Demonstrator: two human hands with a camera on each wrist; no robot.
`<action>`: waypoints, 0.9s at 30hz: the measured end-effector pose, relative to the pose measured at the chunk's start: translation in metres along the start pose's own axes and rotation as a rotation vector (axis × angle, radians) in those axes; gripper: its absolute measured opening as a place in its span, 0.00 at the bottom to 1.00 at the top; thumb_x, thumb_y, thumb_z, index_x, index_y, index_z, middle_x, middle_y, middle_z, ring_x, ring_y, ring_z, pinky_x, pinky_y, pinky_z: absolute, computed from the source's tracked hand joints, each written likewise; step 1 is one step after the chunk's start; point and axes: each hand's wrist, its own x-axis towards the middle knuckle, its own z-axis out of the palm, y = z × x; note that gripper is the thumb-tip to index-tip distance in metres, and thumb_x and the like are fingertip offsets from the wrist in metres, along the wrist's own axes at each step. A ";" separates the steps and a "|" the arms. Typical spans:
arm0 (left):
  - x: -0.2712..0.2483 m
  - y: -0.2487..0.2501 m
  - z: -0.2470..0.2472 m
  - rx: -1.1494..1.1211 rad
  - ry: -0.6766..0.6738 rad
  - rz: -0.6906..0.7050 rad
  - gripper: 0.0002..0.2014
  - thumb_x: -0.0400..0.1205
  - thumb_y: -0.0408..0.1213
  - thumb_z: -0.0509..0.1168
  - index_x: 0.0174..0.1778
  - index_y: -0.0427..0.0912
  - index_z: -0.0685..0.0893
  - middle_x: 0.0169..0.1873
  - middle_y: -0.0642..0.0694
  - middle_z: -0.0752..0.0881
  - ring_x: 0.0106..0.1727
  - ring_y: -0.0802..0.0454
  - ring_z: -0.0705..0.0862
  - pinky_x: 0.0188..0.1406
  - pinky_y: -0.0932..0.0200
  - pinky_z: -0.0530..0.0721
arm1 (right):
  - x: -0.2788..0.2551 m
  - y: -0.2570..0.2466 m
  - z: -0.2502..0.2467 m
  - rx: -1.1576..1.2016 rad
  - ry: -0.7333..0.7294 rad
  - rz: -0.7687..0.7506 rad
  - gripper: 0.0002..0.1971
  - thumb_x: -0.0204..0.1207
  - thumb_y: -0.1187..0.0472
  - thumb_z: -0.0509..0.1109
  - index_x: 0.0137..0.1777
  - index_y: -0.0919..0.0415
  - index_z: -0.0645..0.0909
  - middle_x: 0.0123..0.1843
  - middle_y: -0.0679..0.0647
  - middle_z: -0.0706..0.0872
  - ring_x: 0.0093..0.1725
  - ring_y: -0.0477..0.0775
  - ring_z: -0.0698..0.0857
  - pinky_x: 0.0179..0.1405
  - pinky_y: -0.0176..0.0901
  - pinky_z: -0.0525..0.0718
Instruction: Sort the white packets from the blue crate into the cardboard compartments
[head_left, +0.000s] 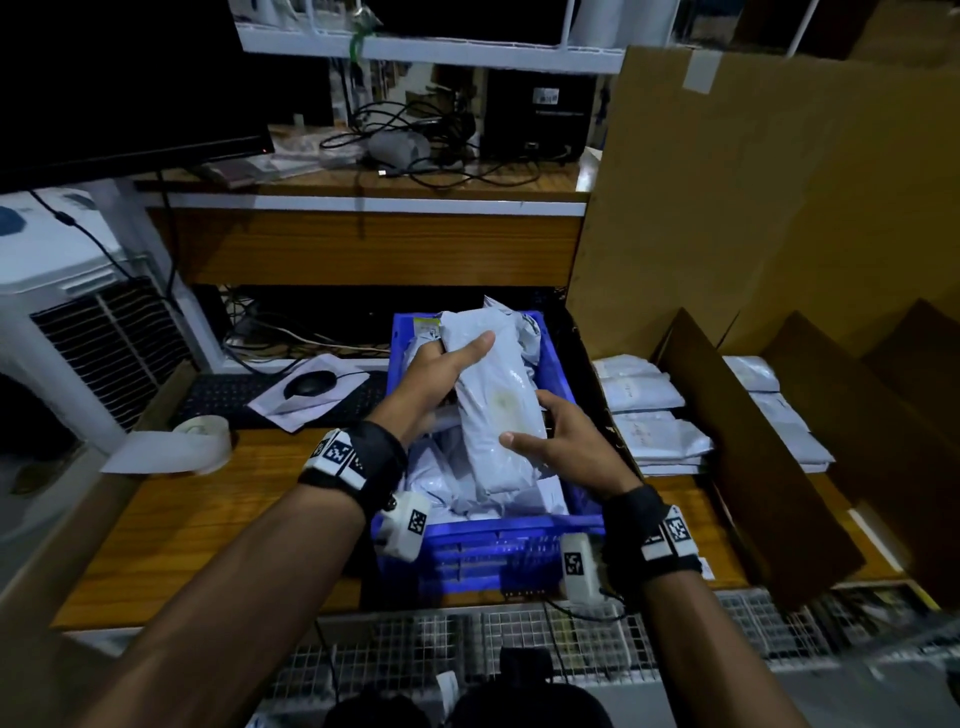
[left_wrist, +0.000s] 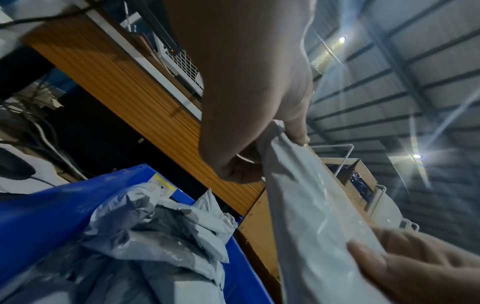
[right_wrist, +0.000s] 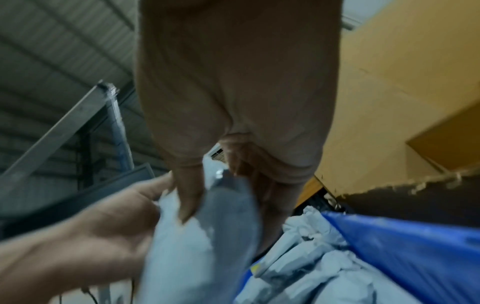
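A long white packet (head_left: 493, 400) is held up over the blue crate (head_left: 488, 545), lengthways from near to far. The left hand (head_left: 441, 379) grips its far end, thumb stretched across the top face and fingers curled underneath. The right hand (head_left: 563, 447) holds the near end, thumb on top at the near edge and fingers wrapped round the right side. More white packets (head_left: 467, 488) lie crumpled in the crate beneath it. The crate sits at the near edge of the wooden tabletop (head_left: 208, 519). Just right of the crate stand the cardboard compartments (head_left: 748, 447), with flat stacks of white packets (head_left: 654, 415) lying between the dividers. Left of the crate lie a tape roll (head_left: 202, 436), a keyboard (head_left: 228, 400) and a mouse (head_left: 311, 383).
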 end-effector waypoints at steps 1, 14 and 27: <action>0.000 0.000 -0.001 -0.019 -0.010 0.026 0.21 0.83 0.48 0.79 0.68 0.40 0.90 0.60 0.41 0.94 0.63 0.38 0.93 0.62 0.38 0.91 | 0.001 0.002 -0.003 -0.035 0.006 0.005 0.23 0.79 0.55 0.83 0.72 0.51 0.82 0.61 0.49 0.94 0.60 0.57 0.93 0.61 0.67 0.92; -0.029 0.002 0.006 0.282 -0.371 0.430 0.25 0.76 0.16 0.78 0.68 0.31 0.81 0.76 0.46 0.84 0.79 0.47 0.81 0.73 0.49 0.82 | 0.012 -0.023 -0.007 0.786 0.190 0.326 0.28 0.87 0.44 0.72 0.68 0.72 0.83 0.61 0.74 0.90 0.46 0.56 0.91 0.48 0.49 0.96; -0.054 -0.019 -0.031 0.136 -0.151 0.100 0.22 0.90 0.24 0.56 0.68 0.47 0.90 0.72 0.47 0.88 0.71 0.44 0.88 0.55 0.51 0.90 | 0.019 -0.018 -0.001 0.576 0.384 0.102 0.11 0.88 0.69 0.67 0.68 0.70 0.81 0.68 0.67 0.90 0.68 0.70 0.89 0.72 0.69 0.84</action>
